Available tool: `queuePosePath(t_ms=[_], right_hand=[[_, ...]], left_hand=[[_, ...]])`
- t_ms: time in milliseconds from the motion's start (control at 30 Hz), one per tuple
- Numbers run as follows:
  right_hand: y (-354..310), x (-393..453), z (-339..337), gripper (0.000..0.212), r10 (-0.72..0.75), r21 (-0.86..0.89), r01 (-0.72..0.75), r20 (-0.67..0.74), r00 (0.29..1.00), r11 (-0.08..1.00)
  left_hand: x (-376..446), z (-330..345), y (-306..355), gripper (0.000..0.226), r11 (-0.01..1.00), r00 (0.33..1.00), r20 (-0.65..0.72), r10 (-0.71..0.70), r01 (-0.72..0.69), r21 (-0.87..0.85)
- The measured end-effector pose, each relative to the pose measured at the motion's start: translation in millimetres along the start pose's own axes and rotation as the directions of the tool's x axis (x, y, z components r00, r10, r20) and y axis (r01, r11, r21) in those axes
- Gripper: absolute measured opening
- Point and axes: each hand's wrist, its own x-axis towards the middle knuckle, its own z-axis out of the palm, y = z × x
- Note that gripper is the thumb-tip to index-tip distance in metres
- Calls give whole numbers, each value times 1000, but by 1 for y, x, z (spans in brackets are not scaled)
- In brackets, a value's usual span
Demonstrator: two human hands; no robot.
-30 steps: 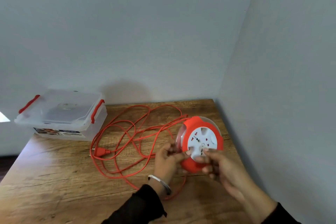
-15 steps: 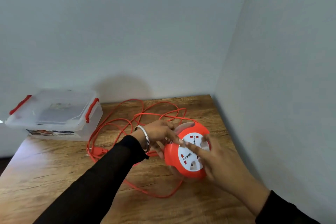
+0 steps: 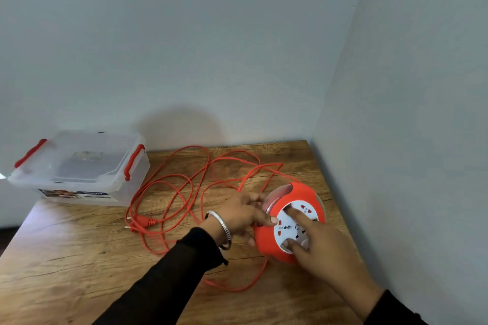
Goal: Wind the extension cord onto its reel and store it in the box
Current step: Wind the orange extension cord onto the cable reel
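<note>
The red reel (image 3: 266, 241) with a white socket face lies tilted on the wooden table (image 3: 66, 258) near the right wall. My right hand (image 3: 324, 250) rests on the socket face, index finger pressed on it, thumb at its lower rim. My left hand (image 3: 244, 215) grips the reel's left edge, fingers by the cord slot. The red cord (image 3: 190, 192) sprawls in loose loops across the table, its plug (image 3: 144, 222) lying to the left. The clear box (image 3: 79, 169) with red latches stands at the back left, lid closed.
Grey walls close the table at the back and on the right, forming a corner just beyond the reel. The table's left edge drops off past the box. One cord loop runs in front of the reel, under my left forearm.
The reel has tipped from upright to nearly flat and come lower. My left hand moved from the reel's front to its left edge, and my right hand spread over the socket face.
</note>
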Motion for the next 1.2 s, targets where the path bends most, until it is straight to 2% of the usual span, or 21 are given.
queuePosePath(t_ms=[100,167,233,333,367,433,500,633,700,733,767,800,900,1000,1100,1200], right_hand=[[-3,3,1,71,221,325,-195,-45,974,925],[-6,7,1,71,335,520,-271,-31,942,810],[-12,9,-1,68,417,692,-333,51,907,640],[-21,13,-7,63,411,838,-423,270,870,345],[-23,14,-9,58,395,841,-454,325,859,294],[-27,17,-14,37,341,834,-486,392,855,260],[-29,20,-21,21,262,816,-495,429,864,298],[-25,27,-42,21,146,675,-480,490,860,561],[-22,32,-52,22,123,545,-359,420,899,758],[-19,35,-55,24,112,413,-259,347,931,873],[-17,36,-58,27,89,245,-157,268,959,957],[-14,37,-60,27,59,126,-85,193,980,988],[-6,38,-62,24,-135,93,130,45,990,987],[-1,34,-56,42,-372,96,365,69,926,926],[-9,30,-49,52,-510,115,499,106,854,859],[-13,30,-39,46,-569,92,562,84,818,822]], left_hand=[[-6,16,-13,41,978,992,-95,80,-96,-186],[-9,32,-24,37,944,978,-170,122,-167,-283],[-13,47,-34,38,906,955,-267,132,-226,-359],[-18,63,-45,41,807,914,-384,130,-323,-495],[-19,65,-47,42,788,905,-407,124,-339,-513],[-22,66,-48,40,778,894,-434,111,-350,-521],[-26,62,-46,38,761,894,-438,91,-347,-549],[-28,48,-46,36,805,889,-454,64,-315,-502],[-27,45,-48,36,819,894,-444,64,-301,-489],[-25,44,-49,37,813,898,-435,65,-300,-498],[-24,44,-48,37,804,902,-428,63,-300,-513],[-22,45,-48,36,794,906,-420,59,-297,-530],[-20,39,-44,36,809,902,-429,40,-282,-516],[-25,22,-37,34,872,903,-425,68,-261,-414],[-31,1,-28,41,937,932,-351,91,-199,-286],[-35,-19,-19,46,973,971,-220,95,-137,-185]])
